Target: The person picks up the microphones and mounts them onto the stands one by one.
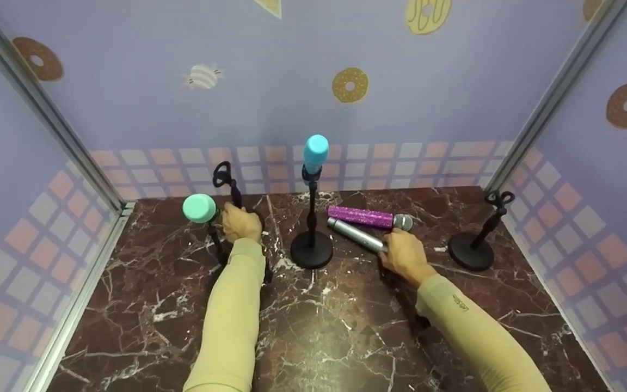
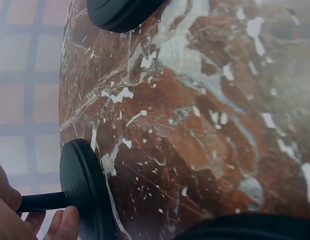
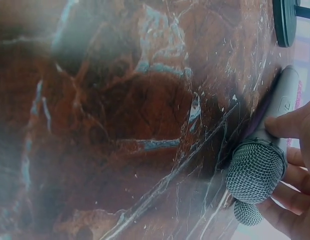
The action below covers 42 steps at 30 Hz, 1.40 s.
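Note:
My left hand [image 1: 241,223] grips the thin pole of a black microphone stand [image 1: 226,177] at the back left, whose clip holds nothing. In the left wrist view, its fingers curl around the pole just over the round base [image 2: 87,187]. My right hand [image 1: 405,256] holds a silver microphone [image 1: 356,235] near its head, which the right wrist view shows as a grey mesh grille [image 3: 256,172]. Thumb and fingers lie on opposite sides of the body. Right behind it lies a glittery purple microphone [image 1: 362,216], its mesh head pointing right.
A blue-topped microphone [image 1: 316,151] stands in a black stand [image 1: 312,251] between my hands. A mint-topped microphone [image 1: 199,208] sits on another stand, close left of my left hand. An unfilled stand [image 1: 471,251] is at the right. Patterned walls [image 1: 270,109] enclose the marbled table [image 1: 313,326].

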{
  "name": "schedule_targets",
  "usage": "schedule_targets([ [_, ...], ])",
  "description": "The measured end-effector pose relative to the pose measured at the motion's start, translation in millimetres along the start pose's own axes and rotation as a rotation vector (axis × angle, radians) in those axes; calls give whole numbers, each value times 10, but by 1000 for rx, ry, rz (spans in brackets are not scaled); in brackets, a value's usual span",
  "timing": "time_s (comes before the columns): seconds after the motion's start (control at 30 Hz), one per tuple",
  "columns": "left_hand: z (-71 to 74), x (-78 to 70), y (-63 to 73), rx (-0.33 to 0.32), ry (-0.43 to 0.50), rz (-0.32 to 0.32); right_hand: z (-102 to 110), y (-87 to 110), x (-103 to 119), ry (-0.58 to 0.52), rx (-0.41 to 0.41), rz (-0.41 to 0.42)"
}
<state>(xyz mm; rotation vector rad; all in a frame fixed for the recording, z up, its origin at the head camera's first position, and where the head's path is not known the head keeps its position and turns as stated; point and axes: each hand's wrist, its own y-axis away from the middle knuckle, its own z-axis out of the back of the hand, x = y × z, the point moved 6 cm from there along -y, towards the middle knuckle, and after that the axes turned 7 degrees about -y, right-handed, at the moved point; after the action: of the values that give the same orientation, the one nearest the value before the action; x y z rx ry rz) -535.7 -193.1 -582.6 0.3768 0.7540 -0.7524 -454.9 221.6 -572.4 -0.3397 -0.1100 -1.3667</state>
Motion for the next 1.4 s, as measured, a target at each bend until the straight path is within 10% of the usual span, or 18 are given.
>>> schedule_targets([
  [0.7,90,22,285,-8,-70,-125,103,173,60,16,30,-60],
  [1.4,140,163,690,97,-18,-400,85,513,103,-6,46,-100],
])
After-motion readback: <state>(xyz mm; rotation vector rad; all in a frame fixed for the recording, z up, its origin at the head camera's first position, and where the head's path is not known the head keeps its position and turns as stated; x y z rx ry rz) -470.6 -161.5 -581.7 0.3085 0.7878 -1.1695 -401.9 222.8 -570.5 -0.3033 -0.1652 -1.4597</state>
